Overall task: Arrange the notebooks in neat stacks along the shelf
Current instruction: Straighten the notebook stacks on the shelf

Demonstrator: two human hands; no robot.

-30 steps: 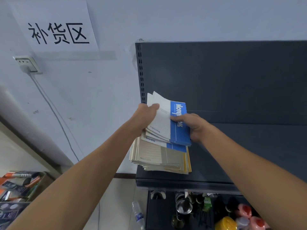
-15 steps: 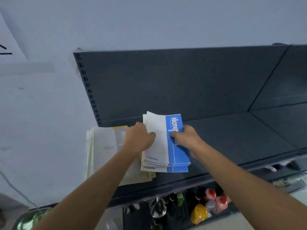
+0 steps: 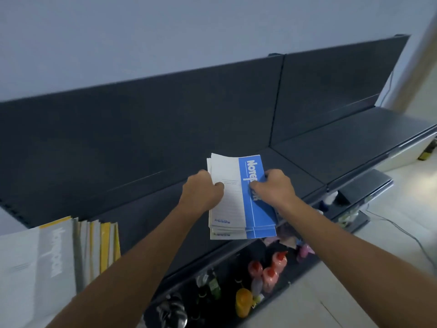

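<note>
hands 2: left hand (image 3: 201, 194), right hand (image 3: 275, 188) | notebook stacks 2: blue stack (image 3: 238, 197), yellow stack (image 3: 104, 245) | red-capped bottles (image 3: 269, 278) 3

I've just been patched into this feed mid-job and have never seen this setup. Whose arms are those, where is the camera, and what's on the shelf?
There is no machine here: a person works with two bare hands. The one camera sits on their head and looks forward and down, so both forearms reach in from the bottom. The left hand and right hand grip a small stack of blue and white notebooks by its two sides, over the dark shelf; I cannot tell whether it rests there yet. At the left lies a second pile of grey and yellow notebooks, fanned out. Bottles stand on the shelf below.
</note>
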